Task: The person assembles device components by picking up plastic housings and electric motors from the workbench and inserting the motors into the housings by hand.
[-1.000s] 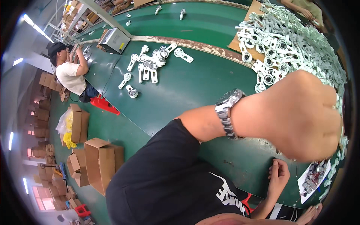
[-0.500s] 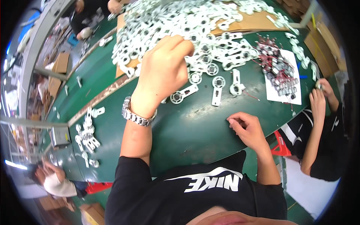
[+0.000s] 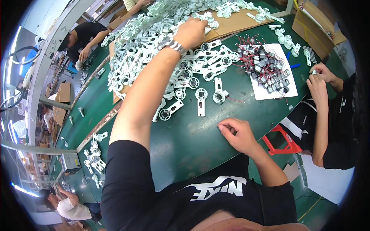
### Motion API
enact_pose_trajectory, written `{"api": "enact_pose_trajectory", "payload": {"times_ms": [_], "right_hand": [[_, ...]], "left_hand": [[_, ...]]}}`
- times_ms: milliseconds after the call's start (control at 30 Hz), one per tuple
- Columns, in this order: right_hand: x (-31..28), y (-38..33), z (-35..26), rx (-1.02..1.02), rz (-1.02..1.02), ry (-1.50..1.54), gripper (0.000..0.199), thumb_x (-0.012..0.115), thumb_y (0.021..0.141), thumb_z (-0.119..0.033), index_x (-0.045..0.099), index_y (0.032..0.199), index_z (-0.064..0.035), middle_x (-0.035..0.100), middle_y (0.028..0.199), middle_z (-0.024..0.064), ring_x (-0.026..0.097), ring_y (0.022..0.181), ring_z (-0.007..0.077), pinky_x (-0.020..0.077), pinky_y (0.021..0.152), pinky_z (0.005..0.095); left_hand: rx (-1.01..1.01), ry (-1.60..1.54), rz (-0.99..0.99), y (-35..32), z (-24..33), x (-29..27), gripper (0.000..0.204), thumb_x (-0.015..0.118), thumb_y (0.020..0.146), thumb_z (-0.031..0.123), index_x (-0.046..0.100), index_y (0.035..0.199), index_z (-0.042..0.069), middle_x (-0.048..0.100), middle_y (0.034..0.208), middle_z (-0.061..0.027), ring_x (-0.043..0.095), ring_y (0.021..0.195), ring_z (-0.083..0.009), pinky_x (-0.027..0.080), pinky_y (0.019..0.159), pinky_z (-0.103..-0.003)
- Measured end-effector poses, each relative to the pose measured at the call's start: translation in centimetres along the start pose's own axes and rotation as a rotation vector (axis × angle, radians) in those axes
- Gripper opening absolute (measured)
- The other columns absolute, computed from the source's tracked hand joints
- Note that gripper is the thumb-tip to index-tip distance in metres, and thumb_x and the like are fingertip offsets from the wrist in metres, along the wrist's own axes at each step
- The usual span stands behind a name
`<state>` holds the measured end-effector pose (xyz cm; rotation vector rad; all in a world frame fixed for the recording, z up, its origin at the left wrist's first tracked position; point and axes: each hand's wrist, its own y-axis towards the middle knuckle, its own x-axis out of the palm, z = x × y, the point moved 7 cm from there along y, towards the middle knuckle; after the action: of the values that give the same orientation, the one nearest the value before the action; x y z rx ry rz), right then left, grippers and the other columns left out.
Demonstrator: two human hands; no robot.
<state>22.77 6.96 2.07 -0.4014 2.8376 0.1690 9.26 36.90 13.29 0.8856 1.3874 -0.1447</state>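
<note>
My left hand (image 3: 190, 34), with a metal-band watch (image 3: 173, 45) at the wrist, reaches over the far part of a big pile of white plastic parts (image 3: 146, 50). Each part has a round spoked end and a flat handle, like a small fan's shell. The fingers curl down beside a white part (image 3: 211, 22); what they hold is hidden. Near the table's front edge rests my right hand (image 3: 238, 134), fingers loosely curled and thumb against them, with nothing visible inside. Between my hands and the pile lie separate parts (image 3: 201, 102), one of them (image 3: 219, 94) with a wire beside it.
Small motors with red wires (image 3: 266, 67) are heaped on a white sheet (image 3: 285, 86) at the right. More white parts (image 3: 95, 158) lie at the left. A co-worker's hands (image 3: 320, 79) are at the right edge, by a red stool (image 3: 283, 142). Cardboard (image 3: 235, 25) lies under the pile.
My left hand has gone farther out, from above the near part of the pile to its far part. The view has shifted; my right hand remains curled near the table edge.
</note>
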Motion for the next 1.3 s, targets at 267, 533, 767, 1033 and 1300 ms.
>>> {"api": "enact_pose_trajectory", "payload": {"times_ms": [267,533,767,1033,1300], "right_hand": [[-0.8,0.2,0.6,-0.077,0.069,0.08,0.007,0.07,0.094,-0.005,0.071,0.098,0.0001,0.068,0.078,0.0063,0.058,0.057,0.0093,0.0454,0.054,0.0256],[-1.7,0.3,1.7,0.129,-0.005,0.296,0.012,0.069,0.098,-0.009,0.071,0.1,0.0027,0.066,0.077,0.0009,0.056,0.064,0.0022,0.0454,0.055,0.0222],[-6.7,-1.1,2.0,-0.029,0.344,0.024,0.011,0.069,0.096,-0.007,0.073,0.103,-0.0002,0.07,0.08,0.0046,0.057,0.063,0.0062,0.0442,0.055,0.0241],[-13.3,-0.1,1.6,-0.092,0.626,-0.716,0.019,0.069,0.091,-0.005,0.068,0.11,0.0013,0.066,0.089,0.0172,0.066,0.079,0.034,0.0526,0.072,0.0425],[-13.7,3.9,0.9,0.049,0.618,-1.135,0.03,0.074,0.091,-0.022,0.062,0.106,0.0007,0.062,0.103,0.0187,0.064,0.095,0.0407,0.0532,0.081,0.0486]], "left_hand": [[-0.188,0.284,-0.335,6.1,0.6,8.0,0.056,0.046,0.099,0.067,0.06,0.139,0.03,0.074,0.119,-0.0103,0.066,0.117,-0.0351,0.046,0.096,-0.06],[-0.135,0.234,-0.133,6.7,-1.3,5.7,0.044,0.066,0.089,0.039,0.065,0.118,0.007,0.075,0.101,-0.0205,0.072,0.097,-0.0402,0.057,0.08,-0.054],[-0.479,-0.459,0.145,0.3,2.1,-4.6,0.042,0.071,0.084,0.018,0.059,0.119,-0.002,0.067,0.108,-0.0305,0.063,0.106,-0.0495,0.05,0.096,-0.052],[-0.742,-1.861,-0.292,-17.6,8.4,-6.3,0.044,0.059,0.104,0.011,0.044,0.14,-0.008,0.064,0.119,-0.0148,0.073,0.105,-0.0306,0.061,0.095,-0.039],[-0.967,-2.263,-0.185,-27.4,15.7,-4.3,0.012,0.063,0.103,0.013,0.052,0.101,0.007,0.066,0.106,-0.0109,0.067,0.116,-0.0363,0.06,0.095,-0.048]]}}
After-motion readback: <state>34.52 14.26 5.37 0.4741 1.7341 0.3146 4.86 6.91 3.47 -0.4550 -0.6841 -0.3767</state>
